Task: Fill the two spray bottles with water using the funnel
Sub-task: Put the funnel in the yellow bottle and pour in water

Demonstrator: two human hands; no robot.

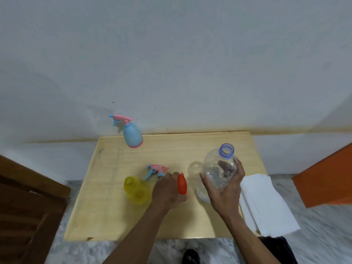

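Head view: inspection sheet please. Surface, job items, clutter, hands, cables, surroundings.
Surface: light wooden table against a white wall.
Job's things: blue spray bottle upright at the far left, sprayer on. Yellow spray bottle open-necked; its pink-and-blue sprayer head lies on the table behind it. Orange funnel. Clear water bottle, uncapped.
Clutter: white paper towels over the right edge.
Hands: left hand has its grip on the funnel; right hand has its grip on the water bottle.
Cables: nothing seen.
Surroundings: brown wooden furniture left, orange panel right, marbled floor.
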